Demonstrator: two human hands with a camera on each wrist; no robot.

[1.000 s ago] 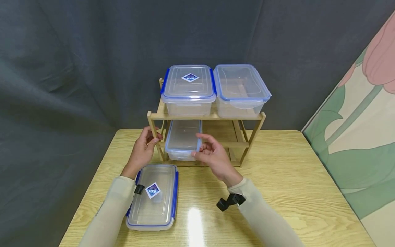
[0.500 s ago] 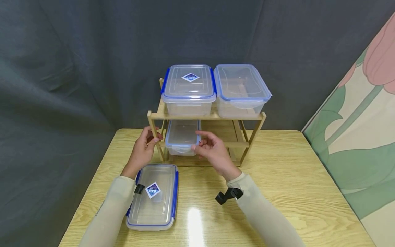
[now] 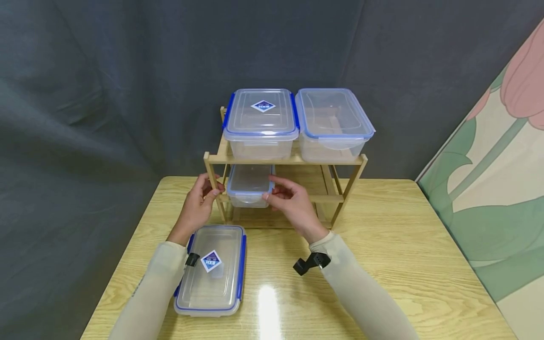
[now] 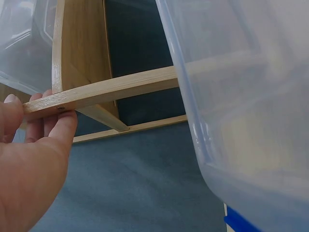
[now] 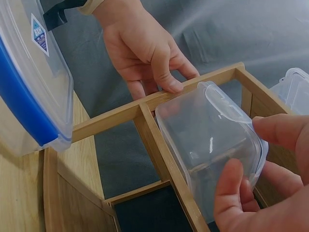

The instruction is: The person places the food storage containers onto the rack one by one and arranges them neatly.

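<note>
On the left, my left hand (image 3: 196, 204) grips the front left post of a wooden two-tier rack (image 3: 289, 160); the left wrist view shows thumb and fingers around the post (image 4: 96, 92). A small clear plastic food container (image 3: 250, 182) with a pale blue rim sits partly inside the rack's lower level, under the top shelf. My right hand (image 3: 293, 203) holds its front right corner, the thumb at the front and the fingers along the right side. In the right wrist view the container (image 5: 203, 140) lies close beside a wooden bar; its rear end is hidden.
Two larger lidded containers stand on the top shelf, one with dark blue clips (image 3: 260, 118) and one with a pale rim (image 3: 333, 115). A flat lidded container (image 3: 210, 288) lies on the table (image 3: 374, 283) near my left forearm. A dark curtain (image 3: 170, 71) hangs behind.
My right hand has moved the small container backward, deeper into the rack's lower level, and slightly left. My left hand stays on the post.
</note>
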